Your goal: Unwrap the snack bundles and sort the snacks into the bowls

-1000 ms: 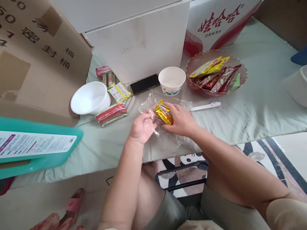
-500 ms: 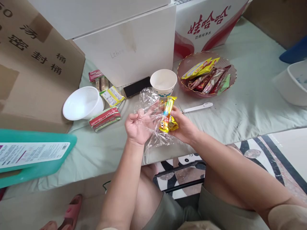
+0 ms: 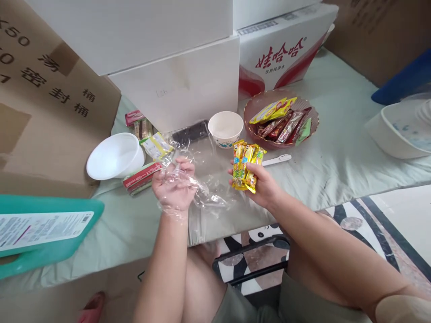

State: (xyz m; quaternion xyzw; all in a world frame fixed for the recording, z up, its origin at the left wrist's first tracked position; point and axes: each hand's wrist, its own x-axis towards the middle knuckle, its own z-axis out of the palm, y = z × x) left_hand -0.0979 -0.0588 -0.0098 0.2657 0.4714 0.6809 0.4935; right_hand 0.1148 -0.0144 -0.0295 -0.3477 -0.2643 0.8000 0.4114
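Observation:
In my right hand (image 3: 264, 184) are yellow snack packets (image 3: 247, 166), fanned side by side, with the thumb across their front. My left hand (image 3: 175, 186) is curled around a crumpled clear plastic bag (image 3: 205, 190), which trails to the right between my hands. A white paper bowl (image 3: 225, 128) with a blue pattern stands just beyond the packets. Behind my right hand lies a white-handled tool (image 3: 278, 159), its other end hidden. A red-and-green packet (image 3: 141, 178) lies left of my left hand, partly behind the plastic.
A pink glass bowl (image 3: 313, 130) holds yellow and red packets. At left are a white bowl (image 3: 114, 154), small snack packets (image 3: 156, 146) and a teal jug (image 3: 54, 233). A dark phone (image 3: 191, 132) lies by white boxes (image 3: 182, 80). A white tub (image 3: 387, 134) stands at right.
My hands have moved apart. The left has drawn the plastic bag leftward, away from the packets, which now show fanned out in my right hand. The view has shifted slightly.

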